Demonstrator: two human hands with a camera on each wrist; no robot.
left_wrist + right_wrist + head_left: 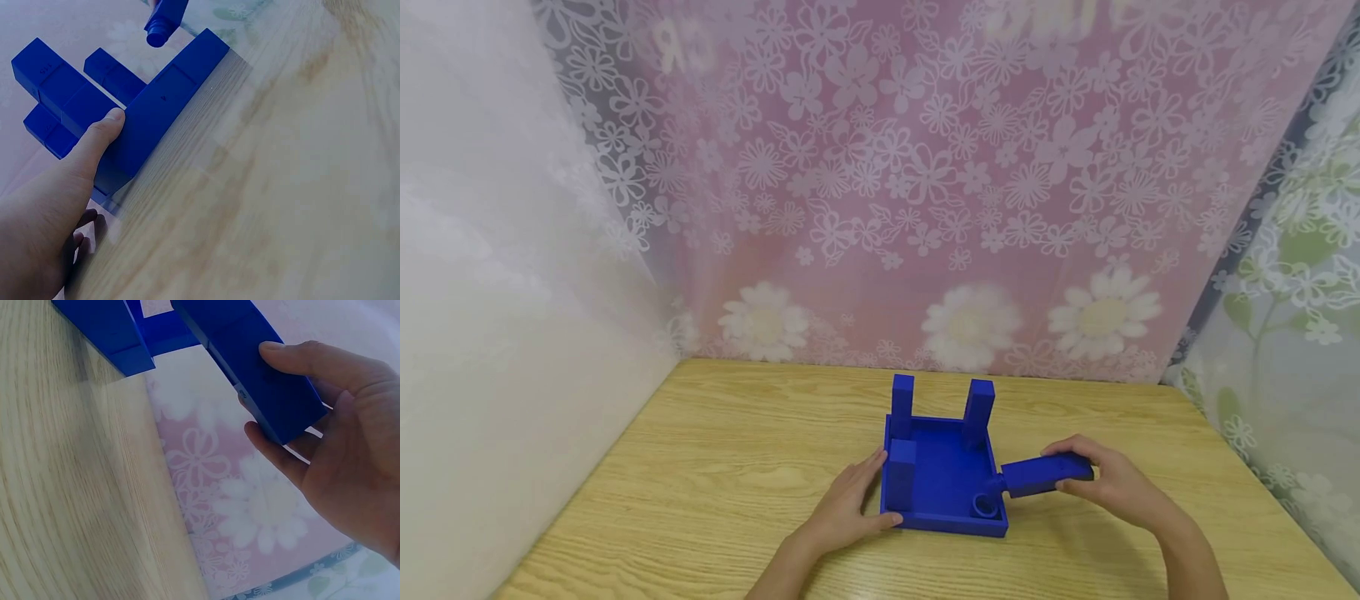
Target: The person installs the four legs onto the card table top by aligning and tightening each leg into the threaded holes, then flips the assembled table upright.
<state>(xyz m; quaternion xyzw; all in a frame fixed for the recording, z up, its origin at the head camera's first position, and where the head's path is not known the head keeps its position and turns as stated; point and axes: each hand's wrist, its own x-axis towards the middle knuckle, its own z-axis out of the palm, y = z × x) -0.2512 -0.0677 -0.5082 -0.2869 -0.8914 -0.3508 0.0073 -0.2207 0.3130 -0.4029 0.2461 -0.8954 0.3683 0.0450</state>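
A shallow blue square tray-like base (942, 471) lies on the table with three square posts upright at its corners: the far left post (902, 404), the far right post (979, 411) and the near left post (902, 475). At the near right corner is a round ring-shaped socket (985, 505). My left hand (846, 510) grips the base's near left corner, thumb on the front wall and fingers along the left side. My right hand (1116, 483) holds a loose blue square post (1037, 475) by one end. That post is tilted, its narrow round tip (157, 36) pointing toward the socket corner.
The wood-grain table (737, 442) extends around the base on all sides. A pink floral curtain (880, 208) hangs behind it. A pale sheet (527, 250) stands at the left and a flowered sheet (1307, 350) at the right.
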